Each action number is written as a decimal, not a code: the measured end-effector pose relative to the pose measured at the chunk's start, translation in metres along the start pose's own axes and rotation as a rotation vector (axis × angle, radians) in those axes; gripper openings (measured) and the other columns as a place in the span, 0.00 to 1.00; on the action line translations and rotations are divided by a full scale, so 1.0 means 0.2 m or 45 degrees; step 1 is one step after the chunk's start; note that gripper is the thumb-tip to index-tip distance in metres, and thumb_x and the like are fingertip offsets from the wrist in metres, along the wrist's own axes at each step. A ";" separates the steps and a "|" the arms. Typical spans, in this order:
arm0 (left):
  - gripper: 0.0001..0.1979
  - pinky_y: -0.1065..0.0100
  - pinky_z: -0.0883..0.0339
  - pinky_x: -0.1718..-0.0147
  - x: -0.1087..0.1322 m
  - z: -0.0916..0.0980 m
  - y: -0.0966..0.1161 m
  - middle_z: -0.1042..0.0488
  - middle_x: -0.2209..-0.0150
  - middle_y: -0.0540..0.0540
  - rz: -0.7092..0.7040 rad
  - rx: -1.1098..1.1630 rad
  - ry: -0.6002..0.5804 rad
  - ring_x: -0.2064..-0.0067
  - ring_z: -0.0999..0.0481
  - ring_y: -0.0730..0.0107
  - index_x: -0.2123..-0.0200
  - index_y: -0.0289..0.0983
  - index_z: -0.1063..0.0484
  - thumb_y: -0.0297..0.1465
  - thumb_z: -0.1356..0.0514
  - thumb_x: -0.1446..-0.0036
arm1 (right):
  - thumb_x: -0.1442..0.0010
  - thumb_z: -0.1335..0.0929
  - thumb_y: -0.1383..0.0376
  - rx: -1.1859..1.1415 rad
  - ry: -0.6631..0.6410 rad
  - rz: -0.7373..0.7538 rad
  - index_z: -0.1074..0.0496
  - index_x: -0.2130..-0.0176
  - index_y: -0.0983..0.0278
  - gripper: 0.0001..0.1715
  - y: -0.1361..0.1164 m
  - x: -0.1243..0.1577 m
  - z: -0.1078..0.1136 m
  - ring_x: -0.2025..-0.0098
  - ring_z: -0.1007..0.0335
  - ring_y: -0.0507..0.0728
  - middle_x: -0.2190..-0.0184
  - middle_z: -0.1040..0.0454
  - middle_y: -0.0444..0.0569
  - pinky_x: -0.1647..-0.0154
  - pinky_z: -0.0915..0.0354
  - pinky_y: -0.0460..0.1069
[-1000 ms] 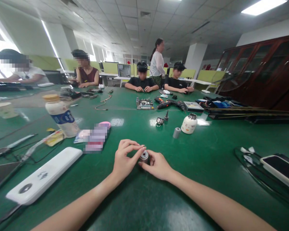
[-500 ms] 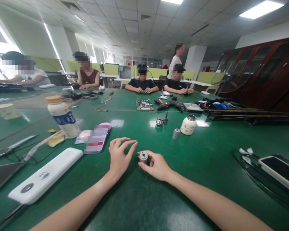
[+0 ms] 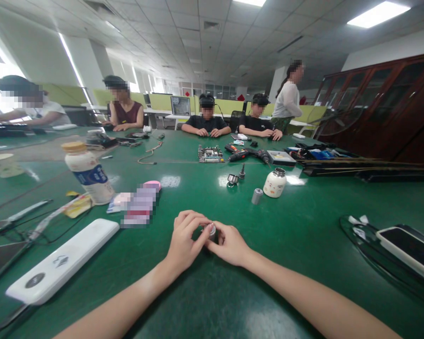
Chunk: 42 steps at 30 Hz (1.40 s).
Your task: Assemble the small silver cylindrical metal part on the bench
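A small silver metal cylinder (image 3: 212, 232) stands upright on the green table, mostly covered by fingers now. My right hand (image 3: 229, 244) is curled around its right side, thumb in front and fingers behind. From the left, my left hand (image 3: 187, 238) closes over the cylinder's top, with thumb and index fingertip at the upper rim. Beyond my hands stands a similar grey metal cylinder (image 3: 257, 196), beside a cream bottle (image 3: 274, 183) with a cartoon face and no lid. A metal ring-like part (image 3: 232, 180) and a dark pointed bit (image 3: 242, 171) lie further back.
On the left are a white power strip (image 3: 63, 263), a phone (image 3: 140, 205) and a drink bottle (image 3: 88, 173). A circuit board (image 3: 211, 154) and a power drill (image 3: 249, 155) lie ahead. At right is a black device (image 3: 406, 247) with cables. Several people sit across; one person walks behind.
My left hand has moved right and down onto the cylinder's top, its fingers closing. My right hand keeps its hold. A person in the background has walked to the right.
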<state>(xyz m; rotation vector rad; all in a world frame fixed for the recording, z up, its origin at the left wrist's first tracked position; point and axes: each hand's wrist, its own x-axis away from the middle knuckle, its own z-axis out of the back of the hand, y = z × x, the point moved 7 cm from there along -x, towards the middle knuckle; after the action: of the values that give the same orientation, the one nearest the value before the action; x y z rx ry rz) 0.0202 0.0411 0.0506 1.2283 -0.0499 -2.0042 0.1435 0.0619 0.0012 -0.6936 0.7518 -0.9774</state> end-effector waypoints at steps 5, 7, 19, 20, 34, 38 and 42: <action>0.08 0.55 0.38 0.53 0.00 -0.02 0.00 0.21 0.64 0.46 0.070 0.007 -0.093 0.56 0.30 0.60 0.66 0.40 0.26 0.33 0.44 0.37 | 0.45 0.30 0.61 0.002 0.008 0.025 0.27 0.59 0.64 0.14 -0.01 0.00 0.00 0.79 0.42 0.49 0.80 0.35 0.39 0.77 0.47 0.44; 0.10 0.55 0.39 0.52 0.01 -0.03 0.00 0.21 0.62 0.45 0.092 0.006 -0.147 0.54 0.31 0.59 0.63 0.41 0.25 0.33 0.46 0.36 | 0.45 0.30 0.62 0.009 0.031 0.040 0.27 0.59 0.64 0.13 -0.02 0.00 0.01 0.78 0.41 0.50 0.78 0.33 0.40 0.77 0.46 0.44; 0.22 0.52 0.39 0.50 0.05 -0.11 -0.05 0.26 0.49 0.41 0.240 -0.243 -0.390 0.47 0.32 0.53 0.43 0.39 0.33 0.40 0.41 0.39 | 0.52 0.35 0.70 -0.508 0.178 0.022 0.36 0.53 0.61 0.25 0.00 0.01 0.06 0.82 0.45 0.43 0.51 0.28 0.50 0.82 0.45 0.42; 0.24 0.51 0.39 0.51 0.05 -0.12 -0.06 0.26 0.49 0.41 0.250 -0.289 -0.411 0.47 0.32 0.52 0.44 0.39 0.31 0.41 0.39 0.42 | 0.53 0.36 0.70 -0.577 0.217 0.047 0.37 0.53 0.61 0.24 0.00 0.02 0.08 0.83 0.47 0.42 0.50 0.28 0.51 0.83 0.46 0.41; 0.16 0.46 0.35 0.51 0.07 -0.15 -0.09 0.26 0.50 0.40 0.196 -0.319 -0.408 0.46 0.35 0.48 0.58 0.41 0.20 0.44 0.35 0.46 | 0.44 0.31 0.61 -0.538 0.445 0.119 0.36 0.60 0.62 0.13 -0.06 0.03 0.17 0.84 0.44 0.45 0.62 0.21 0.52 0.84 0.44 0.42; 0.14 0.46 0.35 0.51 0.08 -0.16 -0.10 0.26 0.47 0.40 0.204 -0.332 -0.422 0.45 0.35 0.48 0.57 0.42 0.21 0.40 0.35 0.46 | 0.47 0.28 0.58 -0.509 0.317 0.027 0.32 0.60 0.63 0.17 -0.08 0.00 0.13 0.85 0.44 0.44 0.62 0.20 0.52 0.86 0.44 0.42; 0.18 0.45 0.37 0.50 0.08 -0.16 -0.09 0.27 0.47 0.39 0.219 -0.357 -0.452 0.44 0.36 0.47 0.55 0.41 0.22 0.44 0.37 0.44 | 0.48 0.27 0.55 -0.540 0.407 -0.001 0.32 0.64 0.63 0.18 -0.06 -0.04 0.21 0.86 0.43 0.44 0.63 0.19 0.52 0.87 0.45 0.41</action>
<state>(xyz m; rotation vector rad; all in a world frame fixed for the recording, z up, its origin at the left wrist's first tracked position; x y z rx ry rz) 0.0307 0.0550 0.0137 0.6634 -0.0447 -1.9760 0.1681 0.0723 0.0360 -0.9130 1.2624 -0.9489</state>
